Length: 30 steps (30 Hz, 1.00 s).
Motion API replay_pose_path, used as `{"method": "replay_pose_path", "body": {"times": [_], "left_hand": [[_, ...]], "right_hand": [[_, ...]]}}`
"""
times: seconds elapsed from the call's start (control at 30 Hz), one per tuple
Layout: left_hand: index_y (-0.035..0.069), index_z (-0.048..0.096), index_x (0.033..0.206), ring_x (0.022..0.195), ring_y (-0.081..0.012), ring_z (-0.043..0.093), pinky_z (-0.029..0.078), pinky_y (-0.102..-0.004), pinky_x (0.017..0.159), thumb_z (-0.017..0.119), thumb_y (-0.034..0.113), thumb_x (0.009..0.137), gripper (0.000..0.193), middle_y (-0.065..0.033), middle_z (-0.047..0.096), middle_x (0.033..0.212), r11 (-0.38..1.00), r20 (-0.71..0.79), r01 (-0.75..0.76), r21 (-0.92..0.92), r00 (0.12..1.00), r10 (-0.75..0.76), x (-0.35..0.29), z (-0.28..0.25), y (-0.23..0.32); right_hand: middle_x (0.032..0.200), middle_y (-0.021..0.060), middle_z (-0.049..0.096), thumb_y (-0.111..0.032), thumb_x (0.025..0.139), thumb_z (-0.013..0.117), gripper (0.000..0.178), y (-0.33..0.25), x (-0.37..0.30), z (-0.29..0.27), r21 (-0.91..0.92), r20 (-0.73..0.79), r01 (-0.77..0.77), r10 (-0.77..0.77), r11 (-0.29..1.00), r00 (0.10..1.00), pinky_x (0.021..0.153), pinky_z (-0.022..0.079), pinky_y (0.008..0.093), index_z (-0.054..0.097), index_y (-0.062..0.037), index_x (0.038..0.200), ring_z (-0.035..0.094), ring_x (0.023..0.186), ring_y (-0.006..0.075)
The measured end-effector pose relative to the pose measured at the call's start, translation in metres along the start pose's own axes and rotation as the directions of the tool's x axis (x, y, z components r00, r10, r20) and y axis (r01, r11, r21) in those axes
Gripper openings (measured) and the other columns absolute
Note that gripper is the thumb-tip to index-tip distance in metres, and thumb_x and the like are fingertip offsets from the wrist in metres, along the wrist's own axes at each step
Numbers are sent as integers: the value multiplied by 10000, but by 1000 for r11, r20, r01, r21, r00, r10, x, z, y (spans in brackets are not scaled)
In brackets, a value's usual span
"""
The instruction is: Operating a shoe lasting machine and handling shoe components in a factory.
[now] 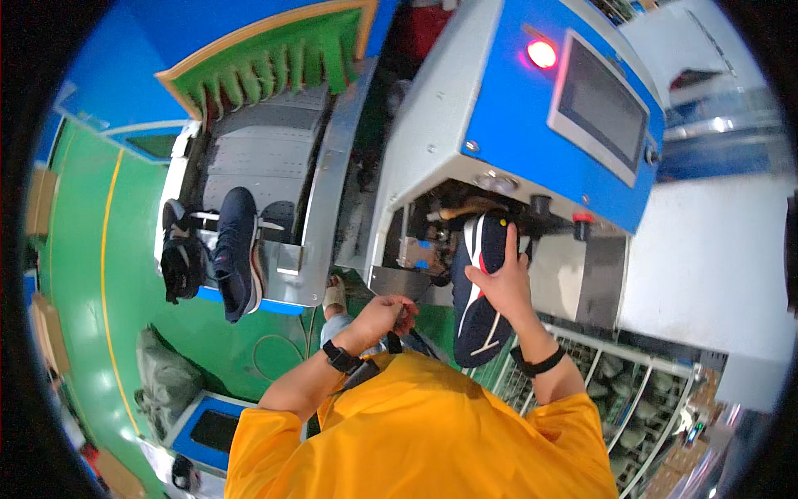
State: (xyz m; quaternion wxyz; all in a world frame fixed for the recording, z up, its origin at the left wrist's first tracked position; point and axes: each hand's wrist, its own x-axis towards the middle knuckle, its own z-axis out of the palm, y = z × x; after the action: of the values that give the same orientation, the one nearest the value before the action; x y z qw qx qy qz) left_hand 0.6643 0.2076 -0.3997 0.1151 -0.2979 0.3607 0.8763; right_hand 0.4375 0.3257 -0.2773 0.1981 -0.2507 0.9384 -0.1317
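My right hand grips a navy shoe with white and red parts, turned so its sole shows. The index finger lies along the sole near a small yellow dot, with the thumb across the middle. One end of this shoe is under the front opening of a blue and white machine; the other points toward me. To its left, my left hand is closed in front of my body, below the machine's metal edge. Whatever its fingers hold, if anything, is too small to make out.
On the left, a navy shoe and a dark shoe rest at the end of a conveyor with a green fringed curtain. A red light glows beside the machine's screen. A white wire rack stands at lower right.
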Motion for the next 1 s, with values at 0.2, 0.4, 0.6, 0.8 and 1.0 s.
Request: {"method": "replay_pose_path", "body": {"times": [0.2, 0.4, 0.6, 0.8, 1.0], "left_hand": [[15, 693, 1001, 738, -143, 631, 500, -279, 672, 481, 56, 882, 246, -62, 698, 858, 996, -68, -91, -10, 994, 90, -13, -11, 14], [19, 663, 1088, 712, -145, 633, 507, -272, 633, 507, 85, 905, 249, -59, 693, 861, 994, -46, -63, 84, 997, 67, -27, -8, 22], [21, 602, 1210, 720, -138, 641, 527, -289, 641, 500, 166, 969, 300, -52, 677, 846, 947, -42, -65, 313, 996, 82, -45, 5, 50], [-8, 584, 1209, 698, -141, 640, 527, -281, 633, 498, 218, 988, 328, -67, 672, 858, 937, 73, -72, 343, 996, 49, -52, 4, 39], [19, 558, 1277, 784, -169, 676, 553, -298, 695, 479, 325, 1044, 393, -95, 698, 910, 949, 239, 101, 299, 955, -177, -48, 16, 43]], "right_hand": [[1304, 386, 440, -411, 749, 810, 1131, 2, 5, 13, -116, -178, 29, -50, 993, 983, 966, 471, 525, 118, -184, 1614, 539, 1128, 547], [1320, 400, 393, -403, 799, 784, 1105, 6, -5, 19, -50, -237, 75, -85, 996, 968, 861, 503, 578, 61, -249, 1620, 579, 1041, 564], [1257, 373, 426, -352, 779, 801, 1102, 8, -19, 20, -18, -377, 126, -124, 992, 918, 823, 507, 569, 98, -223, 1617, 579, 980, 554], [1243, 353, 422, -343, 789, 800, 1085, 14, -83, 25, 51, -400, 103, -74, 993, 914, 825, 498, 551, 132, -73, 1600, 547, 1012, 553], [1280, 360, 393, -252, 723, 873, 1141, 35, -162, 61, 45, -552, 89, -49, 995, 832, 886, 479, 563, 157, -22, 1581, 510, 1084, 564]]}}
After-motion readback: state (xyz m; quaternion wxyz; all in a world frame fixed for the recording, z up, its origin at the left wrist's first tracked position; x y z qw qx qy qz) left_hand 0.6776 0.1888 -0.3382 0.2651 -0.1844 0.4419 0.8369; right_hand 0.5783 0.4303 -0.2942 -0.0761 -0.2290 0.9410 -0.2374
